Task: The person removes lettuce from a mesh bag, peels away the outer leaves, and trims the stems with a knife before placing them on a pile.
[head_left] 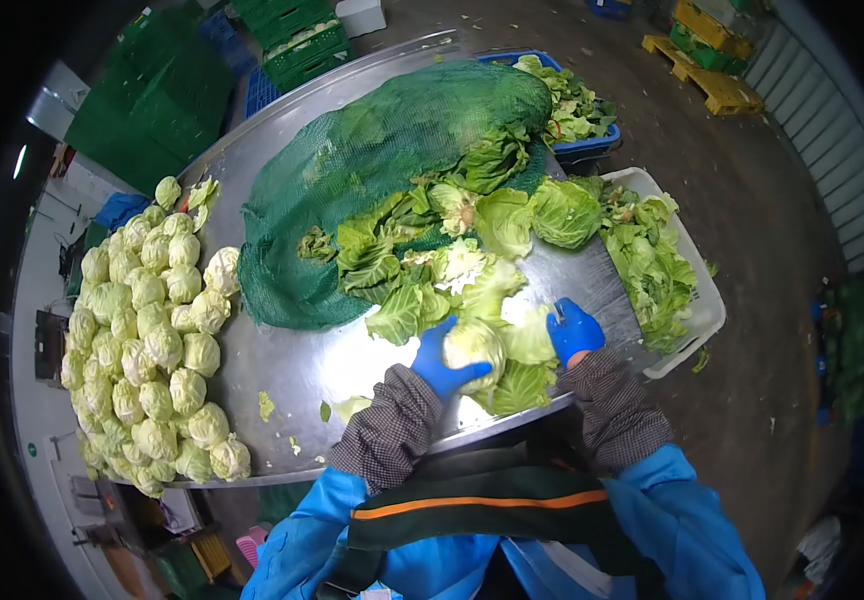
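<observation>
My left hand [440,360], in a blue glove, is closed around the side of a pale green cabbage [475,350] at the table's front edge. To its right is my right hand [575,332], also gloved in blue, with its fingers curled; a small bit shows at the fingers, too small to name. A loose pale leaf [530,338] lies between the cabbage and my right hand. Darker outer leaves [517,388] lie under and in front of the cabbage. Just beyond, more cut leaves and an untrimmed cabbage [565,213] rest by the mouth of a green mesh sack [382,140].
Many trimmed cabbages [157,345] are heaped on the left of the metal table [242,365]. A white crate [707,305] of leaves stands at the right edge, and a blue crate [592,147] of leaves behind it. Green crates [307,57] are stacked at the back.
</observation>
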A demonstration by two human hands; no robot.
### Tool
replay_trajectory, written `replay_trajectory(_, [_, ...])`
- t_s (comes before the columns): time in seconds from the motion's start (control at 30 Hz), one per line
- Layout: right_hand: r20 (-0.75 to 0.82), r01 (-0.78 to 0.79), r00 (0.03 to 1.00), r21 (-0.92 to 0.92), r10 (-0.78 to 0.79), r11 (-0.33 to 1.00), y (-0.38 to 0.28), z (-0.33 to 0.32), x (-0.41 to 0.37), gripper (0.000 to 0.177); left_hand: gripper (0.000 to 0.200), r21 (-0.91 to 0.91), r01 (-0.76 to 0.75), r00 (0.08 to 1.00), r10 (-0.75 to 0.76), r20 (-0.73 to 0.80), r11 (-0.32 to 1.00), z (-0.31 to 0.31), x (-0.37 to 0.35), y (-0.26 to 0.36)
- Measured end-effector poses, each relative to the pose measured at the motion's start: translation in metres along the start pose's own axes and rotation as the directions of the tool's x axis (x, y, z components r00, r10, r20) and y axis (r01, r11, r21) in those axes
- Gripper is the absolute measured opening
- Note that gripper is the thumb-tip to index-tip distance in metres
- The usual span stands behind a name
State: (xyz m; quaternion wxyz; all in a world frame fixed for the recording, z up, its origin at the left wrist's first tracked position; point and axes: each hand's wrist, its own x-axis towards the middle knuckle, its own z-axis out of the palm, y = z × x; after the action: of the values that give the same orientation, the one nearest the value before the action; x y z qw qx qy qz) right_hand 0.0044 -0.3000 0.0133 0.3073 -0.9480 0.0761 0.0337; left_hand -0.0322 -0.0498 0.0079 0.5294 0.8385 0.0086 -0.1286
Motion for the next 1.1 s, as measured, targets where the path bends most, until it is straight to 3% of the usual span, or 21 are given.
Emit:
replay_trajectory(0.07, [0.024, 0.133, 0.991, -0.178, -0.131, 0.975, 0.005, -0.002, -0.006, 0.036, 0.103, 0.211, -0.119, 0.99, 0.099, 0.103, 0.97, -0.006, -0.003, 0.015])
replay_trajectory(0.1, [0.049, 0.193, 0.981, -0.262, -0.187, 0.946, -0.002, -0.013, -0.016, 0.037, 0.105, 0.121, -0.099, 0.993, 0.091, 0.073, 0.988, -0.004, -0.003, 0.015])
replay_trajectory(0.2, [0.251, 0.354, 0.924, -0.27, -0.289, 0.896, -0.049, -0.058, -0.046, 0.042, 0.108, 0.207, -0.074, 0.984, 0.037, 0.174, 0.976, -0.008, 0.007, 0.022])
replay_trajectory(0.23, [0.403, 0.445, 0.851, -0.214, -0.336, 0.87, -0.048, -0.063, -0.051, 0.035, 0.108, 0.244, -0.065, 0.981, 0.016, 0.195, 0.968, -0.009, 0.008, 0.028])
replay_trajectory(0.3, [0.441, 0.443, 0.853, -0.326, -0.28, 0.835, -0.045, -0.061, -0.051, 0.032, 0.109, 0.188, -0.044, 0.973, 0.0, 0.23, 0.981, -0.009, 0.012, 0.026])
replay_trajectory(0.37, [0.423, 0.403, 0.873, -0.349, -0.242, 0.846, -0.043, -0.062, -0.044, 0.027, 0.111, 0.197, -0.064, 0.963, 0.009, 0.269, 0.978, -0.007, 0.013, 0.026])
replay_trajectory(0.47, [0.19, 0.224, 0.966, -0.282, -0.175, 0.933, -0.049, -0.065, -0.017, 0.029, 0.112, 0.274, -0.141, 0.956, 0.059, 0.287, 0.951, -0.009, 0.01, 0.033])
replay_trajectory(0.6, [0.256, 0.302, 0.935, -0.206, -0.246, 0.931, -0.069, -0.039, -0.029, 0.055, 0.111, 0.326, -0.301, 0.93, 0.201, 0.308, 0.896, -0.007, 0.005, 0.023])
replay_trajectory(0.67, [0.325, 0.326, 0.894, -0.002, -0.307, 0.945, -0.061, -0.002, -0.015, 0.06, 0.111, 0.388, -0.404, 0.902, 0.29, 0.319, 0.829, -0.008, 0.001, 0.013])
replay_trajectory(0.7, [0.355, 0.328, 0.87, 0.105, -0.343, 0.939, -0.058, 0.011, -0.008, 0.062, 0.112, 0.473, -0.342, 0.929, 0.216, 0.301, 0.812, -0.012, -0.004, 0.027])
replay_trajectory(0.8, [0.515, 0.157, 0.826, 0.181, -0.229, 0.971, -0.062, 0.008, 0.015, 0.058, 0.114, 0.598, -0.159, 0.968, 0.005, 0.251, 0.785, -0.018, -0.008, 0.065])
replay_trajectory(0.83, [0.534, 0.022, 0.832, 0.234, -0.148, 0.972, -0.055, 0.019, 0.024, 0.054, 0.112, 0.545, -0.053, 0.963, -0.101, 0.25, 0.836, -0.015, -0.003, 0.076])
replay_trajectory(0.93, [0.636, -0.066, 0.761, 0.269, -0.126, 0.961, -0.038, 0.034, 0.036, 0.053, 0.104, 0.554, -0.061, 0.973, -0.074, 0.218, 0.83, 0.007, 0.007, 0.075])
replay_trajectory(0.97, [0.487, 0.017, 0.861, 0.263, -0.148, 0.965, -0.028, 0.045, 0.035, 0.051, 0.095, 0.518, -0.105, 0.977, -0.008, 0.212, 0.849, 0.01, 0.011, 0.064])
replay_trajectory(1.07, [0.2, -0.014, 0.98, 0.086, -0.003, 0.996, 0.004, 0.056, 0.036, 0.051, 0.088, 0.426, -0.147, 0.977, 0.063, 0.204, 0.893, 0.0, 0.007, 0.048])
replay_trajectory(1.1, [0.361, -0.087, 0.93, 0.045, 0.065, 0.995, -0.005, 0.027, 0.034, 0.058, 0.08, 0.368, -0.164, 0.981, 0.113, 0.156, 0.916, -0.002, 0.006, 0.035])
